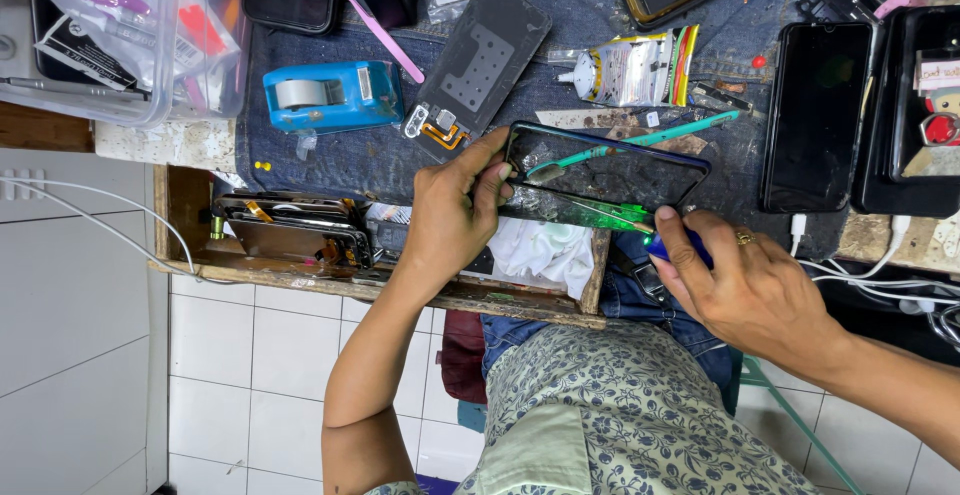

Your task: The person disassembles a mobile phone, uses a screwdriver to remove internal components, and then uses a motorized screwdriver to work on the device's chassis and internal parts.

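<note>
Gripping the left end of an opened phone frame [610, 177], the left hand [455, 220] is curling its fingers over the near edge with the thumb on top, pinching the frame steady; the right hand [740, 285] is closing thumb and forefinger tight around a small blue-handled tool [668, 245], its tip touching the frame's lower right edge, beside a strip of green board [590, 213] showing inside the housing; a ring [744, 239] is sitting on one finger of the right hand.

The frame is lying at the front edge of a denim-covered bench [340, 160], tilted slightly, right above an open wooden drawer [400, 290]; a teal plastic pry stick [640, 140] is resting across the frame's top; white cloth [545, 250] is bunched in the drawer just under the frame, with a stack of phone parts [295, 230] at the drawer's left.

Further out, a dark back cover [485, 55] with an orange flex cable is lying just behind the left hand; a blue tape dispenser [330, 95] is standing to its left; a pink spudger [385, 40] is near it; a glue tube [625, 73] is lying behind the frame; a black phone [815, 115] is lying face up to the right, well apart; white cables [880, 275] are trailing by the right wrist; a clear plastic box [100, 45] is sitting at far left.
</note>
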